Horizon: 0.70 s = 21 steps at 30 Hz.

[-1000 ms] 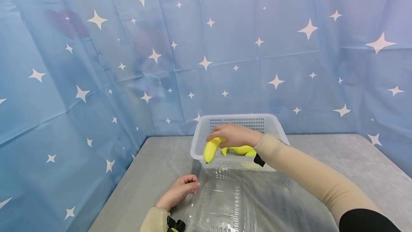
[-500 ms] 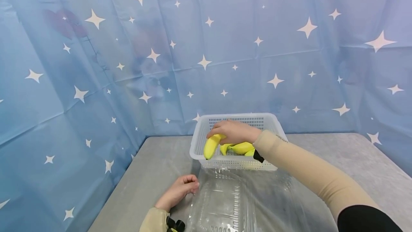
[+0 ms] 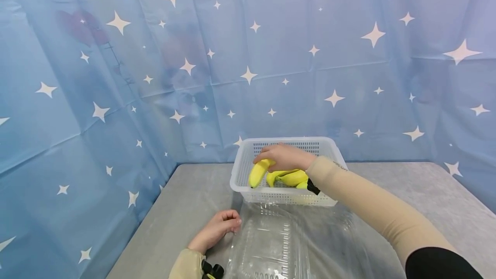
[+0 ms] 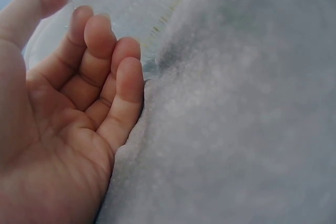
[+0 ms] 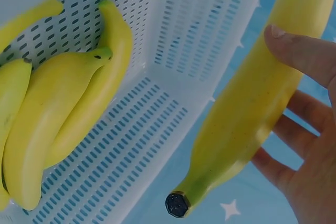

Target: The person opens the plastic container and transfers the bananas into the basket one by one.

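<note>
My right hand (image 3: 284,157) grips a yellow banana (image 3: 259,173) over the left part of a white perforated plastic basket (image 3: 327,143). In the right wrist view, thumb and fingers lie on opposite sides of the banana (image 5: 252,108), its dark-tipped end pointing down. Several more bananas (image 5: 50,114) lie in the basket, beside the held one. Low in the head view, my left hand (image 3: 217,229) holds the left edge of a clear plastic clamshell container (image 3: 267,240) with bent fingers. The left wrist view shows its transparent rim by the thumb and fingertips.
The grey tabletop (image 3: 193,193) extends on both sides of the basket, with the clamshell in front of it, on the near side. A blue star-printed curtain (image 3: 271,94) hangs behind and along the left.
My right hand has drawn the banana slightly up and back, so its lower end now sits inside the basket's front rim in the head view. The left hand has stayed put.
</note>
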### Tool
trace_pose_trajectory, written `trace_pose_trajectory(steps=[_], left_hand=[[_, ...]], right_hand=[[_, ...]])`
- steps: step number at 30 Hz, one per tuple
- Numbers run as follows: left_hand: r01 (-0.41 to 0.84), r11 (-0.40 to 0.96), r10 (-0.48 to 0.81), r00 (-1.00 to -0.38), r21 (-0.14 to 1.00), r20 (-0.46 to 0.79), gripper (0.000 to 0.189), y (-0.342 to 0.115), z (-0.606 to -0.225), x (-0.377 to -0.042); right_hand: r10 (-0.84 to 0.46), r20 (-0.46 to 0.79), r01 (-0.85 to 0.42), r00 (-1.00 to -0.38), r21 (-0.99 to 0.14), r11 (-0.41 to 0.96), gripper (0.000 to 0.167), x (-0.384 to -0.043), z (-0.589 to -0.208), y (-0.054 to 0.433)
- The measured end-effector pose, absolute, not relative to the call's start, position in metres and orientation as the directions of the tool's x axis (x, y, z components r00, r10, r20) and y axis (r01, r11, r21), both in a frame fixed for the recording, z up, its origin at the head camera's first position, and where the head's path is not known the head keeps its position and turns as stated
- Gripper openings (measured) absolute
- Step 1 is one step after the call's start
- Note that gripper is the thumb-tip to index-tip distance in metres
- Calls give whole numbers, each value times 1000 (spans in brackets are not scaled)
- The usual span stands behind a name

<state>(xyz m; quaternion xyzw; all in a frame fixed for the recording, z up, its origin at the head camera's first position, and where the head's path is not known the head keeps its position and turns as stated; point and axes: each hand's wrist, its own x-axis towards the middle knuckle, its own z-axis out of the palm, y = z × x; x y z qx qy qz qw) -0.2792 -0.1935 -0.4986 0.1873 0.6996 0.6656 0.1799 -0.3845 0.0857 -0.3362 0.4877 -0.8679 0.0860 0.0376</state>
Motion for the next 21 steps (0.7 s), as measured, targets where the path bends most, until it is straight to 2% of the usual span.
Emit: trace_pose_trajectory(steps=[13,21], left_hand=[[22,42,506,-863,999,-2,14,-192,-495,-281],[29,40,505,-863,999,5,13,-193,-497,-280]], right_hand=[[-834,119,-842,-539,-68,535,50,-396,-341,87],[-831,97,-837,-547,-82,541,50,-400,-343,85]])
